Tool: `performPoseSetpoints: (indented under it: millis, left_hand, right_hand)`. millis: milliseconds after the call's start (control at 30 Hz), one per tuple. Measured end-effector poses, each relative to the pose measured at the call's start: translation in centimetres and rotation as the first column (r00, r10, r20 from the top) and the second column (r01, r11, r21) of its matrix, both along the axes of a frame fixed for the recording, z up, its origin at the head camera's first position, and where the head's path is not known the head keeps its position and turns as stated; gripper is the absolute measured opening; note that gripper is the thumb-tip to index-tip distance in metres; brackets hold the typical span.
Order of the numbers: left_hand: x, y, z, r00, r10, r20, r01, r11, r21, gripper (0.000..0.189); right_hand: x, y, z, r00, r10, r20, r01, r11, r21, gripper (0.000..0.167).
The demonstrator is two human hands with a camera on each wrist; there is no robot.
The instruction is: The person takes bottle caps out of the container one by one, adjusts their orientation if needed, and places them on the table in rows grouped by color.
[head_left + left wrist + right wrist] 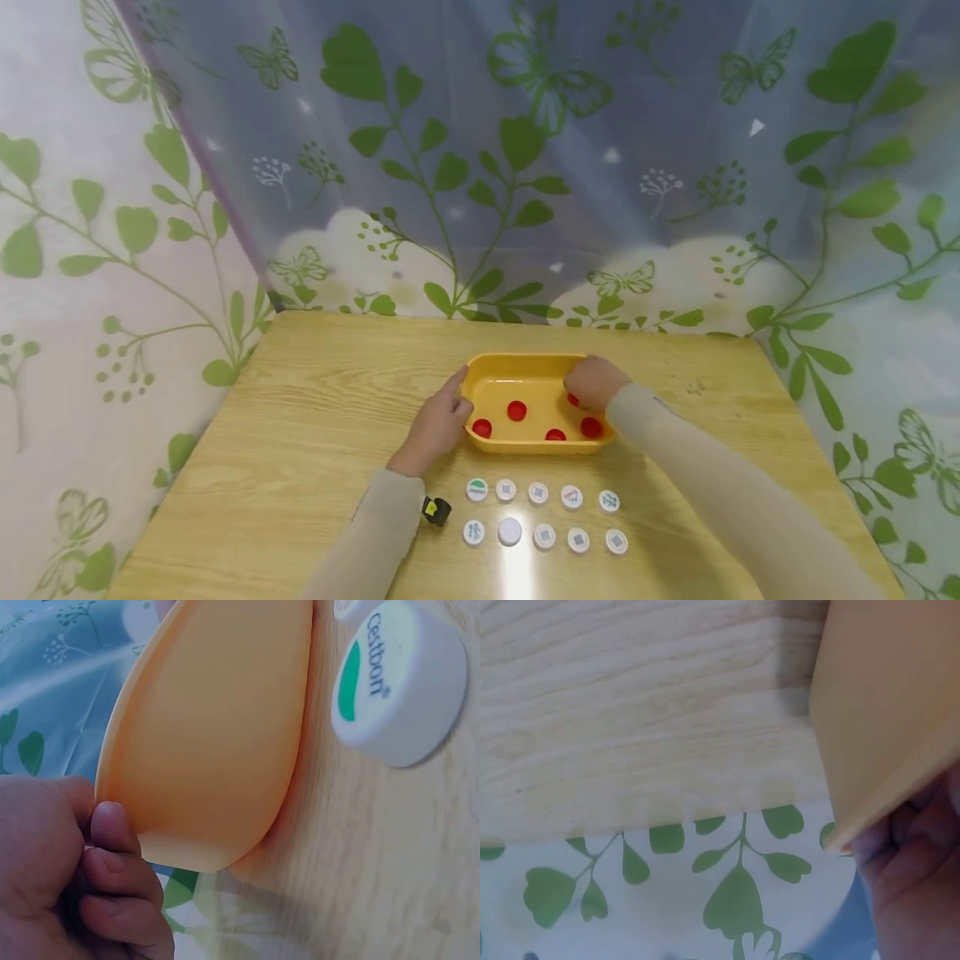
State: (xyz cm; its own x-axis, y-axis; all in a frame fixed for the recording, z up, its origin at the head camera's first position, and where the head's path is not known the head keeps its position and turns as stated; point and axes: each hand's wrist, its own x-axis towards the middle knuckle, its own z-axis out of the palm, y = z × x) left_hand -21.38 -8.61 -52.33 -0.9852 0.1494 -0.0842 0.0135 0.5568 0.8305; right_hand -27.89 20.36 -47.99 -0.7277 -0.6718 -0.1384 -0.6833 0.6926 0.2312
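Note:
A yellow plastic basin (510,447) stands on the table with several red bottle caps (517,410) inside it. My left hand (437,423) grips its left end by the rim, index finger stretched along the edge. In the left wrist view the other fingers (124,874) curl against the outside of the wall. My right hand (596,383) reaches over the right end into the basin, its curled fingers lowered toward a partly covered red cap (573,399). The basin wall (892,697) hides those fingertips in the right wrist view; I cannot tell whether they hold the cap.
In front of the basin, white bottle caps (537,493) lie in two rows on the wooden table (322,417). One white cap (401,682) is printed with green. A leaf-patterned curtain (480,167) hangs behind the table and at both sides.

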Motion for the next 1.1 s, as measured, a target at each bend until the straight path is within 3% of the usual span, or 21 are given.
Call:
performPoseSetpoints:
  millis: [167,367,667,867,1100]
  left_hand:
    - [0.1,-0.1,0.3,0.999,-0.031,0.012,0.03,0.999,0.033,0.068]
    - [-0.2,-0.2,0.8,0.995,-0.095,0.029,0.095,0.995,0.026,0.067]
    - [-0.1,-0.5,0.6,0.989,-0.105,0.106,0.101,0.994,0.04,0.064]
    - [-0.2,-0.6,0.7,0.991,-0.109,0.078,0.107,0.994,0.025,0.063]
    - [0.1,-0.5,0.4,0.99,-0.131,0.049,0.129,0.991,0.031,0.062]
  right_hand:
    - [-0.5,-1.0,0.3,0.987,-0.119,0.109,0.118,0.993,0.018,0.041]
    - [-1.2,-1.4,0.5,0.98,-0.155,0.123,0.142,0.984,0.112,0.033]
    - [-1.6,-1.9,-0.4,0.964,-0.2,0.176,0.18,0.975,0.128,0.023]
    - [-1.4,-2.4,0.0,0.969,-0.206,0.136,0.185,0.971,0.152,0.021]
    - [-1.3,-2.2,0.2,0.96,-0.218,0.174,0.195,0.971,0.136,0.024]
